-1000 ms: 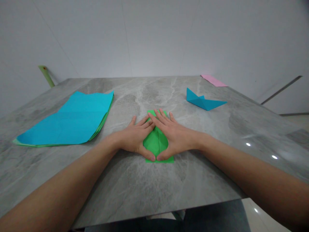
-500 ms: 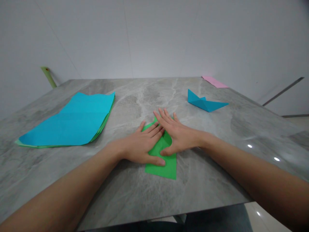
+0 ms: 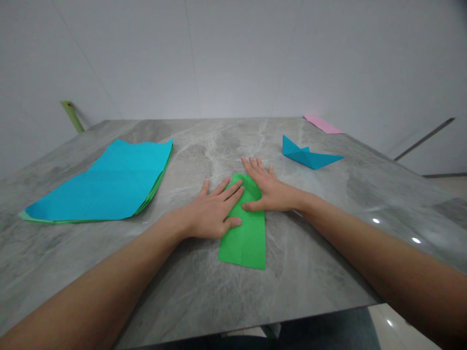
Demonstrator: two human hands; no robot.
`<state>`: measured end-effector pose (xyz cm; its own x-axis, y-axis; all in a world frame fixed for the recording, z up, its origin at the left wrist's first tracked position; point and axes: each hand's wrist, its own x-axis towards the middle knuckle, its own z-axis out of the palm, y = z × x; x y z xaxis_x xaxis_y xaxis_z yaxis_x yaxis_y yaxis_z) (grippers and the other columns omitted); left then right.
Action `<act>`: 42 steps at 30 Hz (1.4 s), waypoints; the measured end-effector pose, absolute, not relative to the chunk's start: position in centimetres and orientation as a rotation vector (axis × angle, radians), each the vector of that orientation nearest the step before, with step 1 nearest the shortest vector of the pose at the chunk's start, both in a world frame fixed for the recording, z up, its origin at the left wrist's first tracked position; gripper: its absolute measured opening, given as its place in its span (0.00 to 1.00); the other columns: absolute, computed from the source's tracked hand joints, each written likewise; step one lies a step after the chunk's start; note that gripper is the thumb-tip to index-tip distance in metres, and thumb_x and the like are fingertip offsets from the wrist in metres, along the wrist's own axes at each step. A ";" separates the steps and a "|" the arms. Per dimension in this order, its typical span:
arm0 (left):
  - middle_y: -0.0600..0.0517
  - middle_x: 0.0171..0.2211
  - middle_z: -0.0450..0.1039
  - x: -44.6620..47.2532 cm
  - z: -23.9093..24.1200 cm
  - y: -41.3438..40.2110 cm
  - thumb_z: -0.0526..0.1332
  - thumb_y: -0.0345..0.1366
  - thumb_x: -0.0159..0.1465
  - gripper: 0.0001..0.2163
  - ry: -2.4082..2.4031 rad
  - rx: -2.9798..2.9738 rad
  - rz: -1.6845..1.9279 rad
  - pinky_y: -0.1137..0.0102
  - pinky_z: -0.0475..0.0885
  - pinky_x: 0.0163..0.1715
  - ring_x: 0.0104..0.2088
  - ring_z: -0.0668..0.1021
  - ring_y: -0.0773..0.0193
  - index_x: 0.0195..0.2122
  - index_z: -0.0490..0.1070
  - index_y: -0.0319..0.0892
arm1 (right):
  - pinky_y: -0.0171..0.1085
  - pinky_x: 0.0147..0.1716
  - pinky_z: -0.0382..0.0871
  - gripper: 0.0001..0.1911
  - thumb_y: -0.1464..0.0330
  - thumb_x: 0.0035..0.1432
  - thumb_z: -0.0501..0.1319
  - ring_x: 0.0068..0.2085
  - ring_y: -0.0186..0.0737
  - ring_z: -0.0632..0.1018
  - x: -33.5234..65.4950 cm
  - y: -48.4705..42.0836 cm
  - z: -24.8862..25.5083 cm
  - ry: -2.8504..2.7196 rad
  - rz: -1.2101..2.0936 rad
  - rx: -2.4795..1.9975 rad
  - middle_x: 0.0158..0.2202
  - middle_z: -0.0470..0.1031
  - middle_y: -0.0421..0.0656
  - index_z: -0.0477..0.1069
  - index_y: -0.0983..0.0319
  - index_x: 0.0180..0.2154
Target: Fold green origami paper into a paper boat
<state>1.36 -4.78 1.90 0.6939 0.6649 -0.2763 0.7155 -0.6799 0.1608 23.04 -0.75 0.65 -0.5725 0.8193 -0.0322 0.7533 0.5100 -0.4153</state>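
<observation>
A green sheet of paper [image 3: 246, 238], folded to a narrow upright rectangle with a faint lengthwise crease, lies flat on the grey marbled table [image 3: 193, 301]. Across its left side lies my left hand [image 3: 213, 209], palm down with the fingers spread. My right hand [image 3: 272, 189] rests on the upper right edge of the paper, fingers fanned out and thumb reaching inward over it. Neither hand grips anything. Parts of the paper's left and right edges are hidden under the hands.
To the left lies a stack of large blue and green paper sheets [image 3: 105, 182]. A folded blue paper boat [image 3: 310, 156] sits beyond my right hand. Pink paper [image 3: 323, 124] is at the far right corner, and a white wall [image 3: 233, 58] stands behind the table.
My hands have drawn apart; before, the right fingers overlapped the left fingertips. The right hand has moved up and to the right, the left slightly up, showing more of the green paper.
</observation>
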 end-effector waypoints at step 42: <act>0.45 0.72 0.26 1.2 1.8 -5.0 0.41 0.61 0.68 0.39 1.022 2.646 -0.279 0.33 0.32 0.62 0.71 0.32 0.42 0.73 0.34 0.41 | 0.70 0.62 0.30 0.68 0.47 0.47 0.68 0.70 0.64 0.28 23.5 -0.2 0.5 -2.568 0.556 -1.377 0.73 0.24 0.59 0.23 0.58 0.71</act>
<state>1.17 -5.04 1.84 0.7295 0.6235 -0.2810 0.6798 -0.7060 0.1983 23.49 -0.17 0.49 -0.5570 0.8302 -0.0218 0.7649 0.5026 -0.4029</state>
